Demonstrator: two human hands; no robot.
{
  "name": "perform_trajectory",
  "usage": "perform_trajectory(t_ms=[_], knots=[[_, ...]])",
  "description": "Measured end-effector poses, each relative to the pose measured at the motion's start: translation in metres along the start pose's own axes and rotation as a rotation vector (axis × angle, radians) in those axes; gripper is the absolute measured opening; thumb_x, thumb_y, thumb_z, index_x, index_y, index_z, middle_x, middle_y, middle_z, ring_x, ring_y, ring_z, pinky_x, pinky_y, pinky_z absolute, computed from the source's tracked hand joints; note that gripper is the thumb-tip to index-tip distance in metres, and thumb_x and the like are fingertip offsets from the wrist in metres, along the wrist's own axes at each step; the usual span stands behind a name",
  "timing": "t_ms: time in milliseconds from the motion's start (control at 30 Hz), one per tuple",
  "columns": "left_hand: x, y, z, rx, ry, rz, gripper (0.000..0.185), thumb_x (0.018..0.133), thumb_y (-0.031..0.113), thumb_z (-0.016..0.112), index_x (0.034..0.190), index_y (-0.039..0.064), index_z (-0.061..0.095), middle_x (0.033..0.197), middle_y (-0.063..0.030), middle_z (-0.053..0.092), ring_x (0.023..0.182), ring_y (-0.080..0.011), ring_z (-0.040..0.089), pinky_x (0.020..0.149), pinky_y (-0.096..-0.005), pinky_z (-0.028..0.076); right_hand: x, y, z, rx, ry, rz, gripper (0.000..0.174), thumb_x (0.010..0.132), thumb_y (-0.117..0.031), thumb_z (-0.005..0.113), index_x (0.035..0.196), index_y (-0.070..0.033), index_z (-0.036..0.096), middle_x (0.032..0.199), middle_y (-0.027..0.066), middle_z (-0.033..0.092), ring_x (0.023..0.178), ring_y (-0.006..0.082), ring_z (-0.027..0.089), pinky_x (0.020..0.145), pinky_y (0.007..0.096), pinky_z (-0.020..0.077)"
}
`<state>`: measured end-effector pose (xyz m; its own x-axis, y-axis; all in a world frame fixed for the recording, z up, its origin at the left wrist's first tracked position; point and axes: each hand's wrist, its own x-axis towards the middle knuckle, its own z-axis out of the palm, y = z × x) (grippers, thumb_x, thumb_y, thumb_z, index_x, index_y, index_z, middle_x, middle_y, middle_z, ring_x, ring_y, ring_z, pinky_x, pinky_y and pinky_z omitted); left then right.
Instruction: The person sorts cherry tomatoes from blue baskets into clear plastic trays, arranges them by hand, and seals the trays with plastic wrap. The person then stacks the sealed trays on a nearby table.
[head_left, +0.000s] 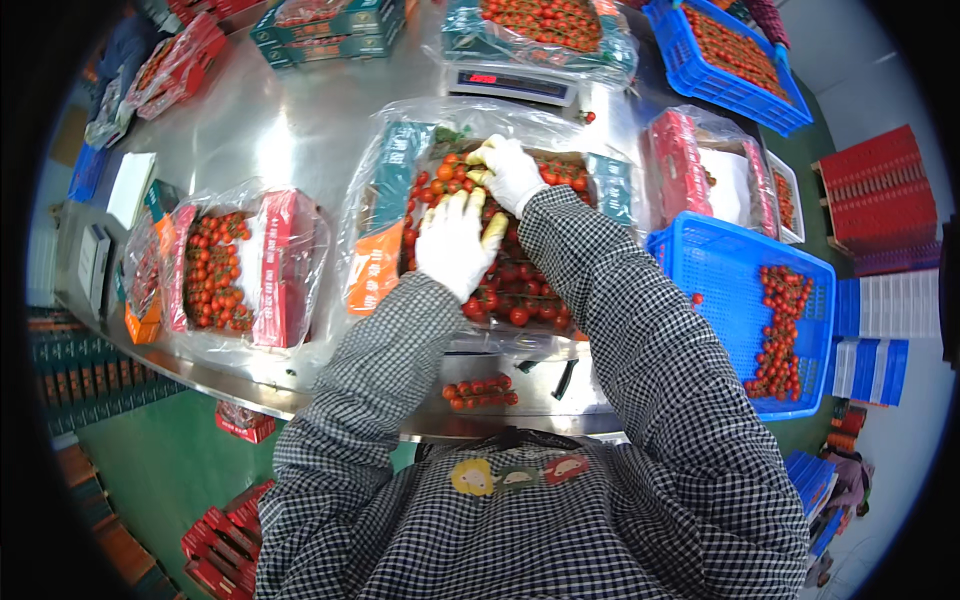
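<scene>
Both my hands wear white gloves with yellowish fingertips. Over the left part of a plastic-lined cardboard box of cherry tomatoes, my left hand lies palm down with spread fingers touching the fruit. My right hand is bent over the tomatoes near the box's far side; what its fingertips hold, if anything, is hidden. Green stems show at the far left corner. A short truss of tomatoes and a black-handled tool lie on the steel table between the box and my body.
Right of me stands a blue plastic crate with tomato trusses. Red boxes in clear film stand left and right. Beyond are a digital scale under another box and a full blue crate, where a co-worker's gloved hand rests.
</scene>
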<state>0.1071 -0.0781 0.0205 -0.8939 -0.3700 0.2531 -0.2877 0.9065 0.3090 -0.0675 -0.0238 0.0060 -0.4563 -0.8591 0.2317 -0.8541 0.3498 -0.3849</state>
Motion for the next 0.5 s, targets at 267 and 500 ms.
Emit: perform_trajectory(t_ms=[267,500], knots=[[0.042,-0.017,0.001,-0.020,0.185,0.098,0.045,0.099,0.028,0.054,0.142,0.012,0.051,0.137,-0.0144,0.056,0.127,-0.0348,0.051,0.108,-0.0469,0.042,-0.057,-0.001,-0.044,-0.289,0.042,0.425,0.040,0.100,-0.029,0.052,0.130,-0.002,0.054,0.135,0.0167,0.054,0.125,0.0345,0.050,0.102,0.0455,0.0473],[0.058,-0.012,0.043,0.117,-0.119,0.054,0.059,0.103,0.042,0.038,0.156,0.017,0.032,0.161,-0.0108,0.033,0.148,-0.0339,0.029,0.120,-0.0566,0.020,-0.068,-0.013,-0.013,-0.355,-0.039,0.553,0.074,0.102,-0.047,0.043,0.158,-0.006,0.018,0.156,0.0266,0.030,0.143,0.0418,0.034,0.111,0.0566,0.0359]])
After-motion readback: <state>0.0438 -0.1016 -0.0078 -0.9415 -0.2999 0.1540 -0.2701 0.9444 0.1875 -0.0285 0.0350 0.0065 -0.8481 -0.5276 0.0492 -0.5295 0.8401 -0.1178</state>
